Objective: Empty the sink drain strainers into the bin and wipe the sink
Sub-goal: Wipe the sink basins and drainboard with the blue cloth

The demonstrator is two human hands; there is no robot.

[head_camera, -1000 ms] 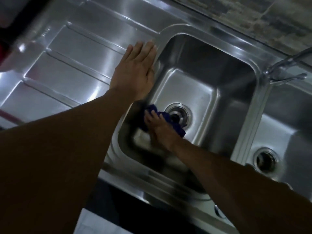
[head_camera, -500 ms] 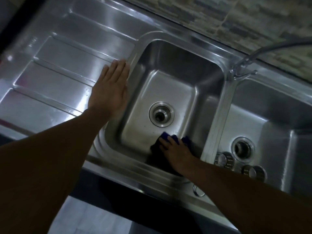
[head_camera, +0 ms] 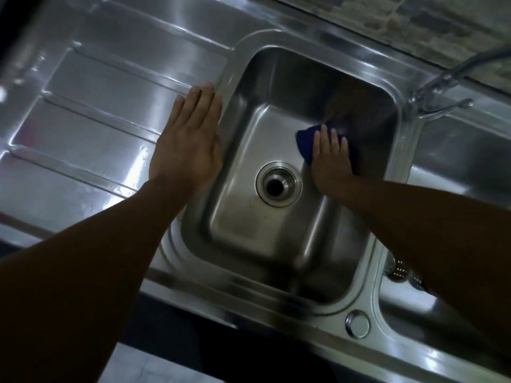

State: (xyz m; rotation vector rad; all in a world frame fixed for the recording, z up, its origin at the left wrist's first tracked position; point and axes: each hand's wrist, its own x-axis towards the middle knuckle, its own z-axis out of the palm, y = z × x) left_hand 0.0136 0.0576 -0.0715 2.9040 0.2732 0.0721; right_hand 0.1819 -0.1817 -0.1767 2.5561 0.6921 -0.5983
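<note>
- The left hand (head_camera: 188, 142) lies flat and open, fingers straight and together, palm down on the ribbed drainboard (head_camera: 96, 111), just beside the left rim of the left basin (head_camera: 290, 78) of the steel sink (head_camera: 249, 293).
- The right hand (head_camera: 330, 161) reaches into that basin. Its fingers are straight and spread, pressing a blue cloth (head_camera: 304, 138) against the basin floor.
- The cloth lies toward the far right corner of the basin floor and shows beyond the fingertips and to their left.
- The round drain (head_camera: 278, 183) sits mid-floor, just left of the right wrist, its centre dark.
- A perforated metal strainer (head_camera: 398, 269) lies in the right basin (head_camera: 456, 167) near its front left corner, partly hidden by the right forearm.
- The tap (head_camera: 439, 92) stands on the far rim between the two basins.
- A round cap (head_camera: 357, 323) sits on the sink's front rim.
</note>
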